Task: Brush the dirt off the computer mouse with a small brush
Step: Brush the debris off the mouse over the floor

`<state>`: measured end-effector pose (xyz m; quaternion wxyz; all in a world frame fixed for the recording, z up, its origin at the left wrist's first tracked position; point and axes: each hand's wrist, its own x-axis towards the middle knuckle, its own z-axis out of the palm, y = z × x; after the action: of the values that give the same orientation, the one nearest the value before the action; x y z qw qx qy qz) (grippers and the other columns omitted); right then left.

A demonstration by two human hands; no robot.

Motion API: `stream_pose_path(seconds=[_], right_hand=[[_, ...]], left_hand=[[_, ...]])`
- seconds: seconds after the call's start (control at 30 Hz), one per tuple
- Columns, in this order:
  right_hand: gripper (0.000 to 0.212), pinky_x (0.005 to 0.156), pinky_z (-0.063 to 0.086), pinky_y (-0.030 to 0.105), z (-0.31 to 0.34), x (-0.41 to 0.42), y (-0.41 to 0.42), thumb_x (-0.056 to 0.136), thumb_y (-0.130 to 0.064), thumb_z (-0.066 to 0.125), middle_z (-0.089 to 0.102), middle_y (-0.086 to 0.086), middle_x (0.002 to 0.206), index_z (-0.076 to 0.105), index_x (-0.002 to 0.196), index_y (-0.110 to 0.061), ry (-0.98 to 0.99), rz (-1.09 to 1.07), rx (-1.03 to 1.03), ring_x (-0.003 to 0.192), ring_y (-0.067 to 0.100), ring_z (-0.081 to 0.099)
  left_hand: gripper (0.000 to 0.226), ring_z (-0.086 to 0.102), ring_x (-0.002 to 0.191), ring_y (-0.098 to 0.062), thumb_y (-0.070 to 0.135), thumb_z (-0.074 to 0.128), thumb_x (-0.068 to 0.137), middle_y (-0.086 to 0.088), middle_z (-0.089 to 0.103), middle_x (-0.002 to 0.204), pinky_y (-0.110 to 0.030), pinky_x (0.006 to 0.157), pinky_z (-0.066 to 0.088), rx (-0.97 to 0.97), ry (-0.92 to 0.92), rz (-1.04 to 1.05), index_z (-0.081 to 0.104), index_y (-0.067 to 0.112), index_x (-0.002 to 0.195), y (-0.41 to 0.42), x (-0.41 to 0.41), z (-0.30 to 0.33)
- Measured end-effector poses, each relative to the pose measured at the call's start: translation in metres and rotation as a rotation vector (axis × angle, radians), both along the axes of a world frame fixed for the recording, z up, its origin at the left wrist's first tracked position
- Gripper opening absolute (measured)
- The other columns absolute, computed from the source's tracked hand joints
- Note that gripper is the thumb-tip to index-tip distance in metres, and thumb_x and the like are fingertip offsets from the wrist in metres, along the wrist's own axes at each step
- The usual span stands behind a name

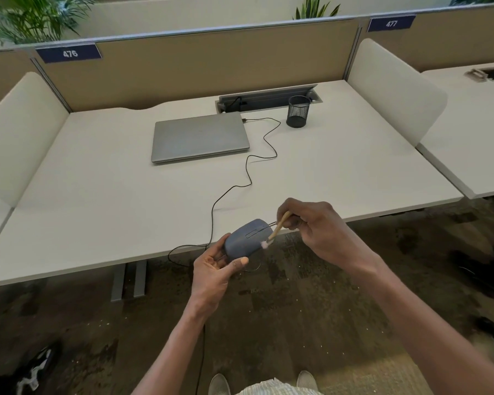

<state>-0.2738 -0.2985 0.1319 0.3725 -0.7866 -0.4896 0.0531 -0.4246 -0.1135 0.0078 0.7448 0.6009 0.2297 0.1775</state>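
Note:
My left hand (pixel 216 270) holds a grey wired computer mouse (pixel 244 239) in the air, just off the front edge of the white desk (pixel 97 209). The thumb lies under the mouse's near end and the fingers wrap its left side. My right hand (pixel 315 228) pinches a small brush (pixel 277 228) with a wooden handle. Its pale bristle tip touches the right side of the mouse. The mouse's black cable (pixel 247 178) runs back across the desk and loops below the desk edge.
A closed grey laptop (pixel 200 136) lies at the back middle of the desk, with the cable plugged into its right side. A black mesh pen cup (pixel 298 111) stands to its right, in front of a cable tray. Dividers wall the desk's sides and back.

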Motion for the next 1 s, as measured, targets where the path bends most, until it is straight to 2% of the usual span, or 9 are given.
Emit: stream_pose_path(seconds=[0.13,0.23,0.4,0.53,0.63,0.73,0.8,0.87,1.0], right_hand=[[0.029,0.078,0.059,0.033,0.005,-0.006,0.005,0.092,0.013,0.054,0.072,0.002,0.09,0.065,0.102,-0.012,-0.002,0.011,0.072,0.088,0.011,0.071],[0.025,0.07,0.055,0.04,0.004,-0.018,0.012,0.094,0.007,0.056,0.07,0.005,0.088,0.067,0.103,-0.013,-0.03,0.06,0.06,0.081,0.019,0.068],[0.03,0.072,0.056,0.032,-0.006,-0.032,-0.002,0.093,0.006,0.061,0.073,0.002,0.104,0.07,0.111,-0.015,-0.116,0.105,-0.022,0.092,0.015,0.068],[0.03,0.063,0.051,0.027,-0.01,-0.033,-0.011,0.092,0.007,0.061,0.071,-0.002,0.092,0.069,0.107,-0.018,-0.168,0.093,-0.084,0.077,0.009,0.061],[0.02,0.055,0.042,0.016,-0.017,-0.034,-0.01,0.094,-0.002,0.064,0.067,-0.006,0.081,0.068,0.107,-0.017,-0.016,0.029,0.042,0.063,0.007,0.056],[0.016,0.056,0.053,0.035,-0.028,-0.041,-0.008,0.095,-0.013,0.067,0.069,-0.006,0.082,0.069,0.11,-0.017,0.117,-0.071,0.184,0.067,0.017,0.064],[0.017,0.057,0.056,0.042,-0.037,-0.045,-0.009,0.095,-0.017,0.067,0.072,-0.005,0.084,0.07,0.112,-0.017,0.15,-0.127,0.245,0.07,0.019,0.068],[0.017,0.059,0.06,0.044,-0.045,-0.044,-0.014,0.094,-0.017,0.068,0.074,-0.006,0.085,0.071,0.111,-0.017,0.185,-0.208,0.288,0.073,0.017,0.072],[0.019,0.067,0.063,0.037,-0.056,-0.034,-0.024,0.092,-0.011,0.069,0.076,-0.005,0.086,0.07,0.11,-0.018,0.228,-0.383,0.304,0.079,0.007,0.074]], left_hand=[[0.069,0.068,0.116,-0.011,0.03,0.092,0.059,0.006,0.071,0.124,-0.022,0.088,0.057,0.012,0.0,-0.003,0.064,0.036,0.122,-0.001,0.0,-0.001],[0.065,0.069,0.116,-0.012,0.024,0.09,0.064,0.006,0.073,0.122,-0.022,0.088,0.057,0.027,-0.002,-0.002,0.065,0.035,0.123,-0.002,0.003,0.0],[0.063,0.07,0.113,-0.015,0.029,0.094,0.06,0.005,0.074,0.119,-0.02,0.084,0.058,0.004,-0.022,0.02,0.07,0.04,0.117,-0.002,0.0,0.001],[0.064,0.07,0.114,-0.015,0.034,0.095,0.058,0.005,0.073,0.12,-0.021,0.084,0.058,0.011,-0.032,0.034,0.07,0.042,0.116,-0.002,-0.004,-0.001],[0.066,0.069,0.115,-0.014,0.031,0.094,0.06,0.004,0.073,0.122,-0.021,0.085,0.058,0.013,-0.042,0.029,0.067,0.039,0.12,-0.002,-0.002,0.001],[0.065,0.069,0.115,-0.012,0.03,0.092,0.061,0.008,0.073,0.12,-0.02,0.085,0.058,0.019,-0.044,0.029,0.066,0.039,0.119,-0.003,0.0,0.003],[0.065,0.069,0.115,-0.013,0.031,0.092,0.06,0.008,0.072,0.121,-0.022,0.087,0.058,0.017,-0.045,0.032,0.066,0.039,0.12,-0.003,-0.001,0.003],[0.065,0.068,0.116,-0.015,0.032,0.093,0.061,0.005,0.072,0.122,-0.024,0.089,0.058,0.021,-0.049,0.027,0.067,0.039,0.12,-0.002,-0.003,0.002],[0.065,0.068,0.117,-0.016,0.035,0.096,0.059,0.002,0.071,0.124,-0.023,0.089,0.057,0.014,-0.049,0.031,0.07,0.041,0.117,0.0,-0.006,0.0]])
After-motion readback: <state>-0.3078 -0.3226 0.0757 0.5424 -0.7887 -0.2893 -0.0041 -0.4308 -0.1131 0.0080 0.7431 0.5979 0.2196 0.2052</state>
